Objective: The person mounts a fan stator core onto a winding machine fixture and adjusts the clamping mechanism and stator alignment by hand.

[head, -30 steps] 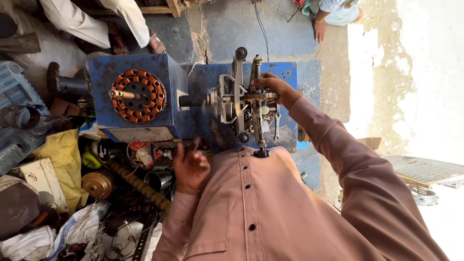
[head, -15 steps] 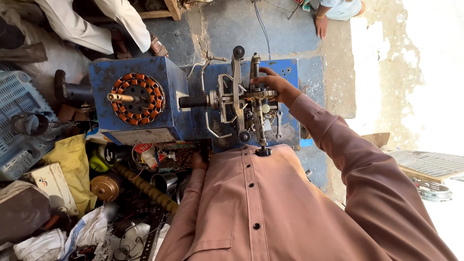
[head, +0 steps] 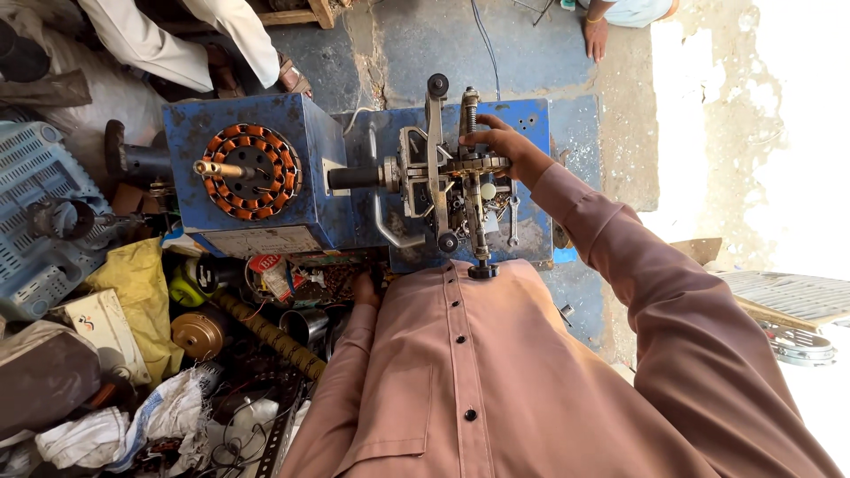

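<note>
Closest to the wearer, at seven o'clock, the left hand [head: 364, 289] is dipping into a cluttered bin [head: 292, 292] of metal cups and scraps; I cannot tell whether its grip is clenched. Farther out, at twelve o'clock, the right hand [head: 498, 146] is clenching the steel winding frame [head: 440, 173] on the blue machine [head: 266, 177]. It is looking heavy, rigid and greasy, best held by its bar. Beyond, the copper-wound stator [head: 250, 171] is looking fragile.

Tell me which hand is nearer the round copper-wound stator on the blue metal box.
Left. The left hand sits low, just below the blue box and the stator; the right hand is farther right, on the grey crank mechanism.
</note>
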